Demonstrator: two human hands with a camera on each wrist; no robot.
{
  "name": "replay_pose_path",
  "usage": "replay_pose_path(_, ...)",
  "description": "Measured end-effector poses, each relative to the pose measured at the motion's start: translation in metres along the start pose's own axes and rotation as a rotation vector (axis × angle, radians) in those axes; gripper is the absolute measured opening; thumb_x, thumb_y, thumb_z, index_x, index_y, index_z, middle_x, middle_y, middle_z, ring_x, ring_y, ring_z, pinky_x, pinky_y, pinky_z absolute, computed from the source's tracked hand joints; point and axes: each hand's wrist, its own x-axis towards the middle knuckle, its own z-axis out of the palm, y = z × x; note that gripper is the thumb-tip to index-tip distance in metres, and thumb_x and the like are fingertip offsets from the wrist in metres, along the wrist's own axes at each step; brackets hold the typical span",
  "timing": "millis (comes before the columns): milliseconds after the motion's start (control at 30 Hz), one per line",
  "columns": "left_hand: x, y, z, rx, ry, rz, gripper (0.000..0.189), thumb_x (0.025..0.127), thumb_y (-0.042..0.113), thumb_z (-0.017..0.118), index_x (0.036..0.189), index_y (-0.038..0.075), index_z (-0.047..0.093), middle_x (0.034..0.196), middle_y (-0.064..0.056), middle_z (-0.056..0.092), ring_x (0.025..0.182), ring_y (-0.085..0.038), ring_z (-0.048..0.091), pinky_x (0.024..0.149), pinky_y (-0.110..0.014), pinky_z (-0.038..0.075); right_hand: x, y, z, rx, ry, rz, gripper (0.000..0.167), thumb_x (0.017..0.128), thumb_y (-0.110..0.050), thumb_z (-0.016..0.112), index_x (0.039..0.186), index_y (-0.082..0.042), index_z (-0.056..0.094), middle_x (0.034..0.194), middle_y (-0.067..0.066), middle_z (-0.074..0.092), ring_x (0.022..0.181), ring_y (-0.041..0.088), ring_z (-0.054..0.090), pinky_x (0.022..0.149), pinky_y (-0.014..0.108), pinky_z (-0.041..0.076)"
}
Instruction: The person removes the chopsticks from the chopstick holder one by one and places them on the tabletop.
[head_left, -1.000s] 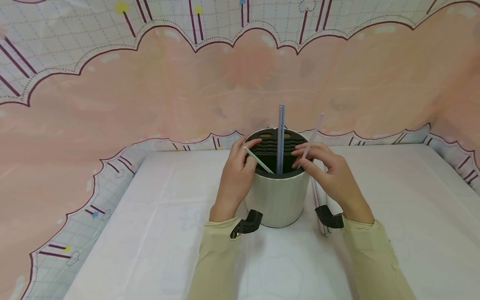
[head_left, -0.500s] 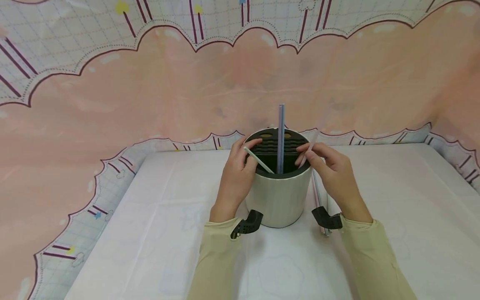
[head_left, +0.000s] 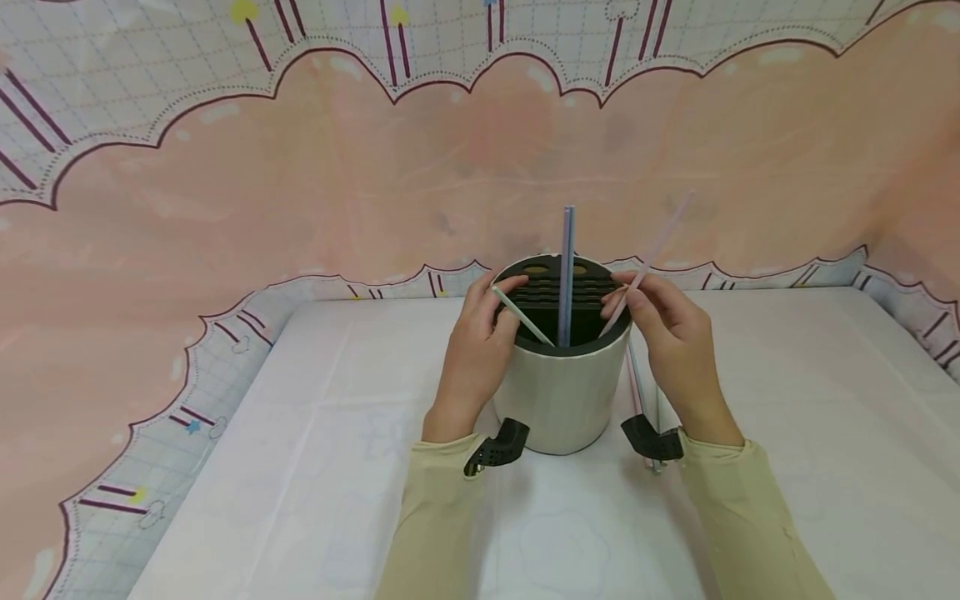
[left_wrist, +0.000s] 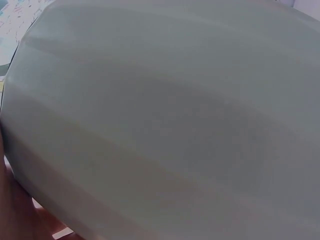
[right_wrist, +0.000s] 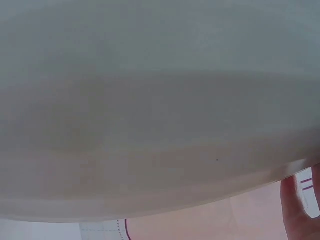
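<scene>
In the head view, a white ribbed utensil holder (head_left: 558, 400) with a dark slotted top stands on the table. My left hand (head_left: 476, 350) holds its left rim, fingers curled over the edge. Beside those fingers a pale green straw (head_left: 525, 317) leans out of the opening. Two blue-purple straws (head_left: 567, 275) stand upright in the middle. My right hand (head_left: 671, 342) pinches a pale pink straw (head_left: 660, 237) between thumb and fingers at the right rim; its lower end is inside the opening. Both wrist views are mostly filled by the holder's wall (left_wrist: 160, 120).
Several more thin straws (head_left: 636, 375) lie on the white tabletop (head_left: 360, 450) to the right of the holder, partly hidden by the right wrist and its black strap (head_left: 651, 437). Behind the table hangs a peach cloth (head_left: 375, 183) with printed scalloped edges.
My right hand has shifted slightly right, and the pink straw in it now tilts further right with its tip higher. My left hand and the other straws have kept their places.
</scene>
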Motion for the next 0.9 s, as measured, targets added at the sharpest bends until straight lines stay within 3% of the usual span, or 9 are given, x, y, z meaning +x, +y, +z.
replay_pose_path(300, 0.002, 0.001, 0.001, 0.013, 0.005, -0.010, 0.043, 0.086, 0.019, 0.033, 0.124, 0.032, 0.050, 0.140, 0.014, 0.027, 0.127, -0.012, 0.029, 0.091, -0.042, 0.033, 0.001, 0.003, -0.002, 0.063, -0.014, -0.005, 0.033, 0.089, -0.002, 0.048, 0.121, -0.003, 0.051, 0.088, 0.012, 0.060, 0.098, 0.021, 0.053, 0.092, 0.030, 0.036)
replay_pose_path(433, 0.002, 0.001, 0.002, 0.017, 0.008, -0.009, 0.043, 0.086, 0.019, 0.033, 0.124, 0.032, 0.050, 0.140, 0.014, 0.027, 0.126, -0.012, 0.029, 0.090, -0.042, 0.034, 0.001, 0.004, -0.002, 0.049, 0.021, -0.016, 0.035, 0.089, -0.002, 0.047, 0.124, -0.005, 0.049, 0.087, 0.011, 0.060, 0.095, 0.019, 0.054, 0.090, 0.028, 0.038)
replay_pose_path(667, 0.000, 0.001, 0.003, 0.018, 0.011, -0.003, 0.043, 0.087, 0.020, 0.033, 0.124, 0.032, 0.050, 0.140, 0.013, 0.027, 0.126, -0.012, 0.030, 0.090, -0.042, 0.034, 0.002, 0.023, -0.006, 0.101, 0.085, -0.033, 0.038, 0.089, -0.005, 0.049, 0.127, -0.010, 0.047, 0.088, 0.012, 0.059, 0.089, 0.021, 0.055, 0.088, 0.028, 0.039)
replay_pose_path(900, -0.002, 0.002, 0.004, 0.011, 0.014, -0.003, 0.043, 0.087, 0.019, 0.033, 0.123, 0.032, 0.051, 0.140, 0.013, 0.027, 0.126, -0.012, 0.030, 0.090, -0.042, 0.034, 0.002, 0.013, -0.005, 0.192, 0.145, -0.010, 0.038, 0.089, -0.004, 0.049, 0.126, -0.008, 0.047, 0.088, 0.010, 0.061, 0.088, 0.020, 0.056, 0.091, 0.030, 0.036)
